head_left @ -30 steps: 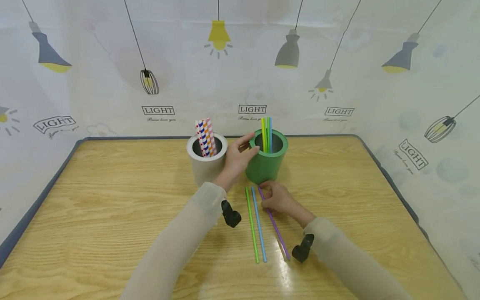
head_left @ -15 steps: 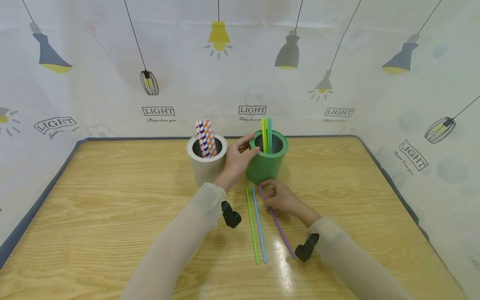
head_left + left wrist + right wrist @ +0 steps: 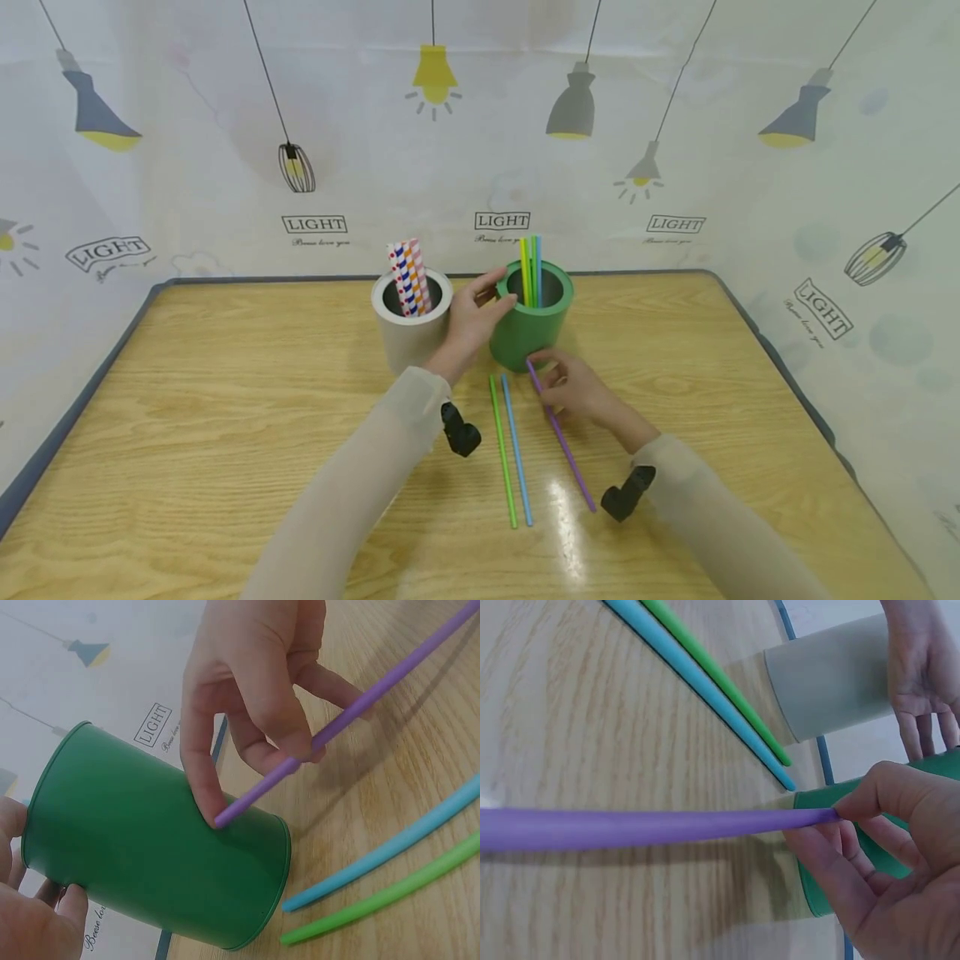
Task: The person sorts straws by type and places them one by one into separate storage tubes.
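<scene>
My right hand pinches a purple straw near its far end, seen closely in the right wrist view. The straw slants over the table, and its shadow lies apart from it. My left hand holds the rim of a green cylindrical container, thumb at the front and fingers toward the back. Yellow, green and blue straws stand in that container. On the table just left of the purple straw lie a green straw and a blue straw, roughly side by side.
A white cylindrical container with several patterned paper straws stands left of the green one, beside my left wrist. Behind the wooden table rises a sheet printed with lamps, which also runs along both sides.
My right hand has moved a little to the right with the purple straw. Its near end has swung right and upward in the view. The left hand stays at the green container.
</scene>
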{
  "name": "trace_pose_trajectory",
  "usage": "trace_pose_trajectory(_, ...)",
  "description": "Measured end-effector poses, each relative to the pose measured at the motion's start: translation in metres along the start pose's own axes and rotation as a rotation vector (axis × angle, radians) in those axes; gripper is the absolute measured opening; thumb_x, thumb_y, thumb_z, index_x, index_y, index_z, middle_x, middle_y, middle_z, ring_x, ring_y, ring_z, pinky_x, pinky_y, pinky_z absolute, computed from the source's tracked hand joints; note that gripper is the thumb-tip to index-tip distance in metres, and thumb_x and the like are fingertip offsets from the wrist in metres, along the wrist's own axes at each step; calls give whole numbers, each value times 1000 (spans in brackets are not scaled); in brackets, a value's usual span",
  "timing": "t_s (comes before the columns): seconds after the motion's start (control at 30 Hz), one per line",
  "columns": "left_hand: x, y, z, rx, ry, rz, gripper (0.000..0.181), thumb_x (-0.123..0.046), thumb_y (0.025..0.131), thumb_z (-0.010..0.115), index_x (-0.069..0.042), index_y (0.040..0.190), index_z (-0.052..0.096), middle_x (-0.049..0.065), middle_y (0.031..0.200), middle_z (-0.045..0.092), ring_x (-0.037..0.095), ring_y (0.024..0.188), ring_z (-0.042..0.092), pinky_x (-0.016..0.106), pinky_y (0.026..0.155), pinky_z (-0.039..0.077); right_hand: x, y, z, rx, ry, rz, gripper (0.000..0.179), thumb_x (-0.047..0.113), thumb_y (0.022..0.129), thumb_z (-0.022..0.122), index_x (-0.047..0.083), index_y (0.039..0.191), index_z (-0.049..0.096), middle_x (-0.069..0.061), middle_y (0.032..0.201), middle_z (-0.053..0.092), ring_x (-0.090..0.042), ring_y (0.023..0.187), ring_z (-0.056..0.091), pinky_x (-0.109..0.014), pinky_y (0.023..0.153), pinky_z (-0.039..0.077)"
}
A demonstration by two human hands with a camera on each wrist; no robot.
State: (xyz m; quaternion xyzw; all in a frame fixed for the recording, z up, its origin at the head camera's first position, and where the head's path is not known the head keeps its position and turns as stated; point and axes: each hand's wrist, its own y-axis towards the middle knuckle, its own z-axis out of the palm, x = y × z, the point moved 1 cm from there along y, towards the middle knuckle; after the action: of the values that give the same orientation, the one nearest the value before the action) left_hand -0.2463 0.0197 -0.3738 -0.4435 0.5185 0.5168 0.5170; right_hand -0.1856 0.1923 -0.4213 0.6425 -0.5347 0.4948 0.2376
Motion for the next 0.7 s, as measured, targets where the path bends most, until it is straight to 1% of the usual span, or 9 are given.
trace_pose_trajectory(0.1,0,0,0,3,-7,-3,43,-2,84,63,-7,126,55,6,133,48,23,120,45,26,93,45,3,-2,-4,-8,-9,-10,57,-9,74,57,5,128,45,-15,85,53,-24,61,58,-42,52,56)
trace_pose_trajectory(0.23,0,1,0,6,-13,-11,44,-2,84,63,-7,127,54,7,133,47,23,121,45,26,93,45,5,-5,-9,-7,15,-38,56,-9,76,58,5,129,43,-17,86,53,-25,62,59,-43,53,56)
trace_pose_trajectory(0.4,-1,1,-1,20,-28,-20,45,-2,84,63,-6,128,52,8,136,45,24,123,43,27,96,42,8,-7,-16,-14,57,-77,56,-10,79,58,4,130,42,-23,90,53,-34,69,60,-44,53,56)
trace_pose_trajectory(0.47,-1,1,-1,26,-36,-24,46,-2,84,63,-6,129,51,9,137,43,25,123,42,28,97,42,9,-9,-19,-24,55,-97,56,-11,79,57,5,130,43,-24,91,53,-36,72,59,-43,53,56)
trace_pose_trajectory(0.57,0,1,-1,22,-35,-24,47,-1,84,63,-5,129,51,9,137,43,25,123,43,28,97,42,13,-10,-25,-34,42,-130,56,-10,78,55,7,130,43,-22,91,53,-34,73,59,-42,54,56)
trace_pose_trajectory(0.7,1,2,-1,7,-26,-20,46,-1,83,64,-6,127,53,8,135,46,24,121,45,25,94,44,19,-12,-33,-55,37,-175,58,-10,76,52,7,131,43,-20,90,52,-26,71,58,-41,53,56)
